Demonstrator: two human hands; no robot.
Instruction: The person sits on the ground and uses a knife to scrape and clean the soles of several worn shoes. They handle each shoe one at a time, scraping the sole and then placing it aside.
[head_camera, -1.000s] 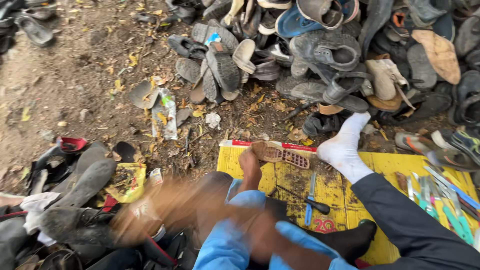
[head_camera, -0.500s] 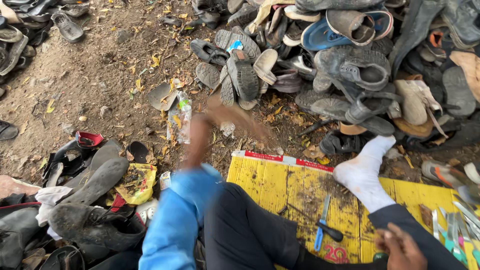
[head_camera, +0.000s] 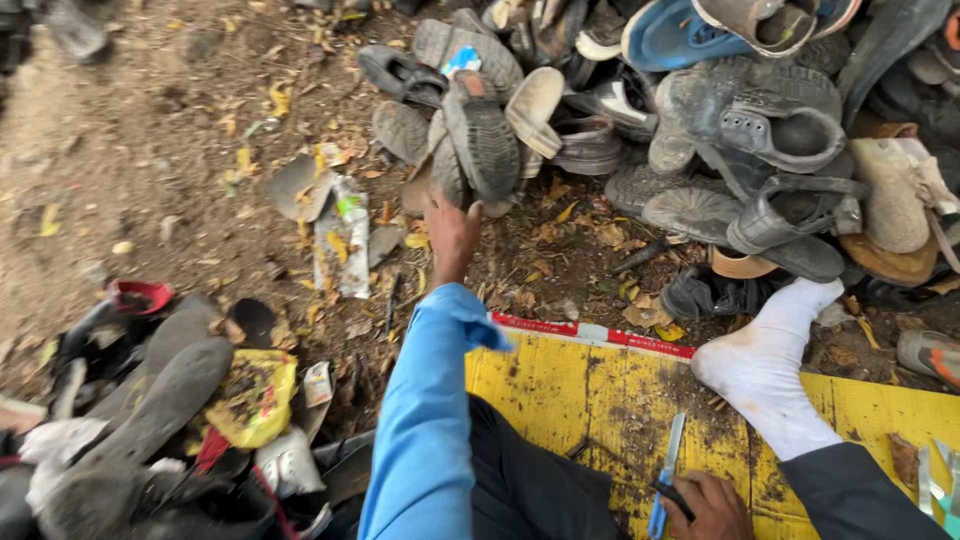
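My left hand (head_camera: 452, 232), on a blue-sleeved arm, reaches forward over the dirt to a pile of worn shoes. Its fingertips touch the lower end of a grey upturned shoe sole (head_camera: 480, 140); whether they grip it is unclear. My right hand (head_camera: 708, 506) is at the bottom edge, fingers curled on a thin blue-handled tool (head_camera: 668, 468) that lies on the yellow mat (head_camera: 560, 390). My leg ends in a white sock (head_camera: 765, 365) resting on the mat's far edge.
A big heap of old shoes and sandals (head_camera: 760, 130) fills the top right. More dark soles and a yellow wrapper (head_camera: 250, 395) lie at the lower left. Bare dirt with dry leaves and a torn packet (head_camera: 345, 235) spreads across the upper left.
My left arm has stretched forward from my lap to the shoe pile. My right hand has dropped from the brush at the mat's far edge onto the blue-handled tool.
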